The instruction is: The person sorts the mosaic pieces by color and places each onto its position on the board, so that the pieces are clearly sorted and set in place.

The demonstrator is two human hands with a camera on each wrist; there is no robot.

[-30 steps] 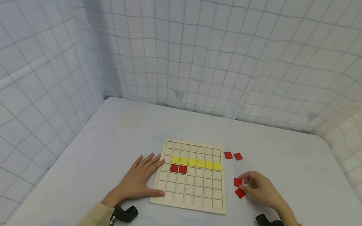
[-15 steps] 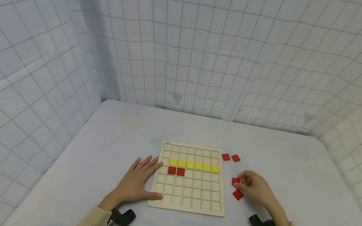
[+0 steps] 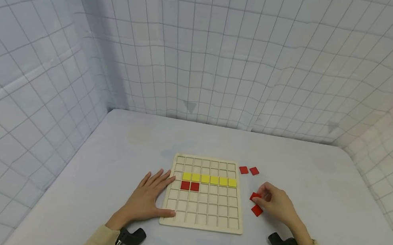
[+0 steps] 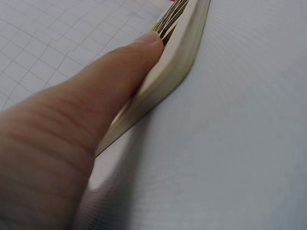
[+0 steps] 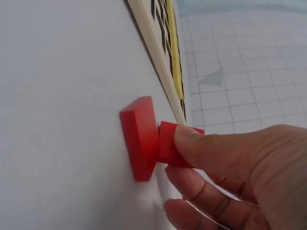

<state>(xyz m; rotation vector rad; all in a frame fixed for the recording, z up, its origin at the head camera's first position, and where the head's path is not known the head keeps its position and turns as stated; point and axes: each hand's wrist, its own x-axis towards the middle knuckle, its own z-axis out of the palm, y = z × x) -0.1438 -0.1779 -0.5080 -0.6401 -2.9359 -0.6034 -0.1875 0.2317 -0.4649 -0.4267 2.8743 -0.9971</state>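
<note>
A pale wooden grid board (image 3: 201, 226) lies in front of me in the head view. Spread along its left edge is my left hand (image 3: 147, 198); the thumb (image 4: 105, 81) presses on the near left corner in the left wrist view. To the right of the board, my right hand (image 3: 277, 204) pinches a red square tile (image 5: 167, 143) between thumb and fingers, the tile tilted off the table. Another red tile (image 3: 257, 210) lies flat just nearer to me. Two red tiles (image 3: 189, 186) sit in the board under a row of yellow tiles (image 3: 205, 179).
Two more loose red tiles, a left one (image 3: 244, 170) and a right one (image 3: 254, 171), lie beside the board's far right corner. The white table (image 3: 138, 132) ends at grid-patterned curtains (image 3: 206, 59) behind and on both sides.
My right hand has closed on the upper of the two near red tiles and tilted it up. The head view has shifted slightly. My left hand stays on the board.
</note>
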